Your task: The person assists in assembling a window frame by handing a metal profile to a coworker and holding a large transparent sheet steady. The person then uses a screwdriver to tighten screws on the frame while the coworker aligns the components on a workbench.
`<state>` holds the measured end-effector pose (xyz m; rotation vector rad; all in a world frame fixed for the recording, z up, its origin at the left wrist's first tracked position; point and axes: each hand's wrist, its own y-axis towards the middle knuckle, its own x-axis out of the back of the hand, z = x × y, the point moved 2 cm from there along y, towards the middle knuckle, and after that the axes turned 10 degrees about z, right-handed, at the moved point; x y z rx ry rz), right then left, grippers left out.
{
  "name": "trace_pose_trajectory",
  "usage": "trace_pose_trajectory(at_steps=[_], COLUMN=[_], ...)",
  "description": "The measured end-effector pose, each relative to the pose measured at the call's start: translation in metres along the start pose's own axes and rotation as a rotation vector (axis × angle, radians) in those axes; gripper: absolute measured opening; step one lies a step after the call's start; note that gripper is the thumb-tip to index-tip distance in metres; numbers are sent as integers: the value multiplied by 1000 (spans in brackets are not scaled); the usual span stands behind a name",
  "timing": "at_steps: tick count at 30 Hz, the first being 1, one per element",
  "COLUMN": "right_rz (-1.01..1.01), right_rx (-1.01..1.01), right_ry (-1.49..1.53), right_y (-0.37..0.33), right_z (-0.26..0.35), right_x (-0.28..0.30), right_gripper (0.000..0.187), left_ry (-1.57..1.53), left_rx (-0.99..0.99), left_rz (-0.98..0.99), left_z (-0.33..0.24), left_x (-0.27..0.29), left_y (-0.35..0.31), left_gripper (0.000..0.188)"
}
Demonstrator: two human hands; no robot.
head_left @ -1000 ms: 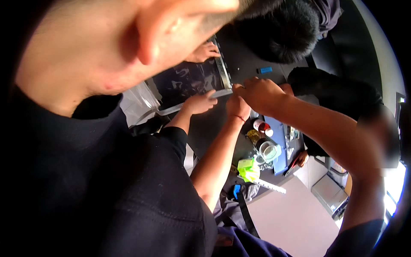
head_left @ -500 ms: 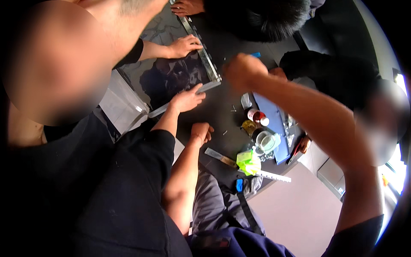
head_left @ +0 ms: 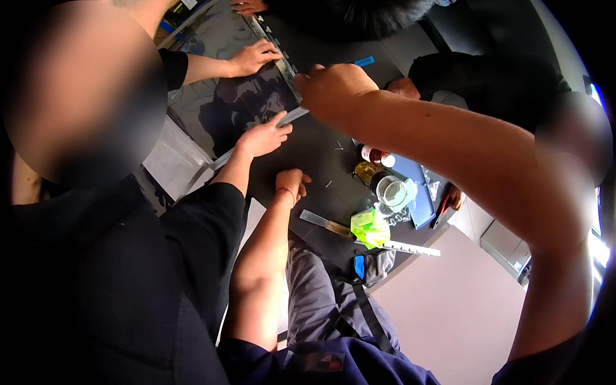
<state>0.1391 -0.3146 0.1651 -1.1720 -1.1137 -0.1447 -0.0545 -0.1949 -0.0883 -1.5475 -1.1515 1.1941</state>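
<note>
My right hand (head_left: pixel 337 93) is closed at the end of a toothed metal strip (head_left: pixel 273 48), above the corner where a grey bar (head_left: pixel 294 115) meets it. Whatever lies in its fingers is hidden. On the dark table (head_left: pixel 276 208) rests my left hand (head_left: pixel 292 186), fingers curled in a loose fist, with nothing showing in it. Left of my hands lies a panel of dark, glossy sheet (head_left: pixel 237 102) edged by the strip and bar. A co-worker's hands press there, one hand (head_left: pixel 256 58) on the strip, another hand (head_left: pixel 266 136) on the bar.
Beyond my left hand are a scraper (head_left: pixel 327 223), a bright green packet (head_left: pixel 370 228), a clear cup (head_left: pixel 393 192), a red bottle (head_left: pixel 375 156) and a blue tray (head_left: pixel 421 208). A white slotted strip (head_left: pixel 410 248) overhangs the table edge. Two more people sit across.
My right hand has come left and slightly down onto the strip's end corner. My left hand stays on the table, its fingers slightly looser. The whole view has shifted a little.
</note>
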Motion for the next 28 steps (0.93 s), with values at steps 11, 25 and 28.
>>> trace_pose_trajectory(at_steps=[11, 25, 28], right_rz=[228, 195, 268], right_rx=[-113, 173, 195], right_ry=[4, -190, -149], right_y=[-11, -9, 5], right_z=[-30, -7, -4], right_x=[-30, -4, 9], right_gripper=[47, 37, 24], left_ry=[22, 56, 35], left_rx=[2, 62, 8], left_rz=[-9, 29, -15], left_z=[-2, -7, -7], left_x=[-5, -17, -4], left_y=[0, -9, -9], left_gripper=[29, 29, 30])
